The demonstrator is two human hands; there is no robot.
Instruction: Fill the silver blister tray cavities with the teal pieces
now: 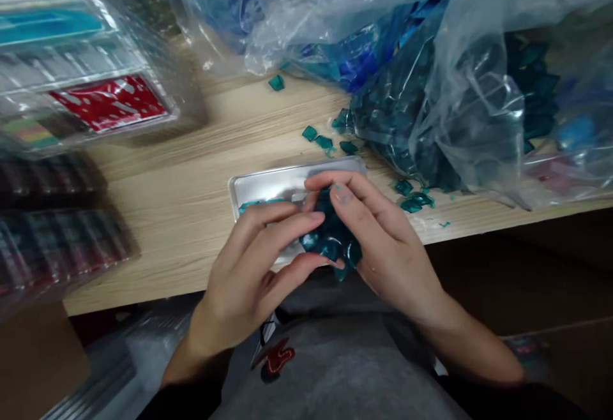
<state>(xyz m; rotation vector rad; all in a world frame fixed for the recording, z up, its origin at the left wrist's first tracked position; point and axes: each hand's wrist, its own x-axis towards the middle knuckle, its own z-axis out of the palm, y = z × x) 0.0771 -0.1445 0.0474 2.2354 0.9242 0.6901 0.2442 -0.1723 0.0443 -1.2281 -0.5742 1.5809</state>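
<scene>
A cluster of dark teal translucent plastic pieces [335,238] is gathered between my two hands, above the bench edge. My right hand [387,235] is curled around the far and right sides of the cluster. From the left, my left hand [261,257] grips it, thumb below and index finger above; its fingertips touch the pieces. Under my hands lies a shallow silvery tray [268,180], partly hidden, with some teal pieces [249,205] in its left part. Loose teal pieces [324,142] lie on the wood behind the tray, and more pieces [416,201] lie right of my right hand.
A large clear bag [412,107] of teal pieces fills the right of the wooden bench [163,216]. Another bag [354,56] holds blue pieces behind it. Clear packs [115,101] are stacked at left, and dark red packs [57,247] stand nearer.
</scene>
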